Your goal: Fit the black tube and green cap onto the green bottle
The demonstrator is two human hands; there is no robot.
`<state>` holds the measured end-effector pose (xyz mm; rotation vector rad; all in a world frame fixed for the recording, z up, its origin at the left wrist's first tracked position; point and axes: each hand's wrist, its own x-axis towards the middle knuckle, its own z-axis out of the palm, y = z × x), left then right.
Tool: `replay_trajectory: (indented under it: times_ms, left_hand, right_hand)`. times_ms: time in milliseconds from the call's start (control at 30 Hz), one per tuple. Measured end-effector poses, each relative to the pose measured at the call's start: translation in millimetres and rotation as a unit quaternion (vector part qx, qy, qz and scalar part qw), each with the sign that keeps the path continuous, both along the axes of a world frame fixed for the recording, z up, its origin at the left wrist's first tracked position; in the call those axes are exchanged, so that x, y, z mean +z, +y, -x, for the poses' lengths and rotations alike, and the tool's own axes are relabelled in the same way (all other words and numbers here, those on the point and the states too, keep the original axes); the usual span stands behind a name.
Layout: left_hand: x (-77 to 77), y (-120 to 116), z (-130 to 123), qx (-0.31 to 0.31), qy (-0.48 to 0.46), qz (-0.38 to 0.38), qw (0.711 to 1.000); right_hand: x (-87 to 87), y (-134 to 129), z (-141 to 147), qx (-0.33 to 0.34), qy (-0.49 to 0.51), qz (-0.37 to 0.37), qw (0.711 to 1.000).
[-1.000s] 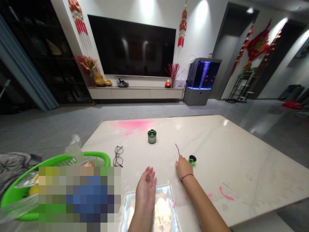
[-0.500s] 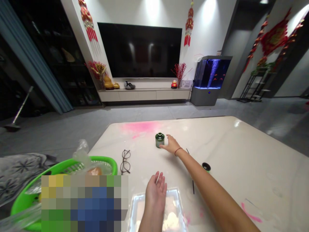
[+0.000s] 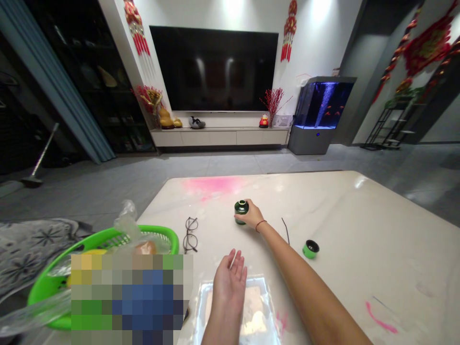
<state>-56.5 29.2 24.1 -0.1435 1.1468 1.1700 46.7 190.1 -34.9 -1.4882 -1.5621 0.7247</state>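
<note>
My right hand [image 3: 252, 214] reaches across the white table [image 3: 345, 211] with its fingers wrapped round a small dark green jar [image 3: 241, 208]. The jar has a narrow round neck and leans slightly. Palm up and fingers stretched, my left hand [image 3: 230, 273] holds nothing above a pale, lit tray [image 3: 264, 292]. That forearm hides part of the tray. A green cap with a black inside [image 3: 310, 248] lies to the right of my right forearm. Close to that forearm is a thin dark stick [image 3: 285, 231], partly covered by it.
Eyeglasses [image 3: 190, 235] lie left of the jar. A green basket [image 3: 175, 239] with plastic bags stands at the left, part of it blurred out. Pink stains [image 3: 215, 184] mark the table's far edge. Beyond the floor are a television [image 3: 215, 72] and a fish tank [image 3: 321, 105].
My right hand has closed round the green jar, which now tilts a little. My left hand stays open over the tray. The view has shifted slightly.
</note>
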Motion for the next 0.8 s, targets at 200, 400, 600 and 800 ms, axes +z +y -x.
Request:
replay_trajectory:
  times_ms: [200,400,600,800]
  left_hand:
    - [-5.7,1.8,3.2,0.022,0.040,-0.007,0.999]
    - [-16.5,7.9,4.0,-0.007,0.088,0.008,0.996]
    - [-12.9,8.4,-2.7,-0.022,0.088,-0.007,0.996]
    - [-11.5,4.5,-10.3,0.022,0.086,-0.022,0.996]
  right_hand:
    - [1.7,-71.9,0.6,0.029,0.030,0.001,0.999]
    - [11.8,-126.3,-1.2,0.067,0.031,0.014,0.997]
    - [40.3,-145.0,-33.8,0.029,0.048,-0.015,0.998]
    - [43.5,-152.0,-107.3,-0.209,-0.037,-0.082,0.974]
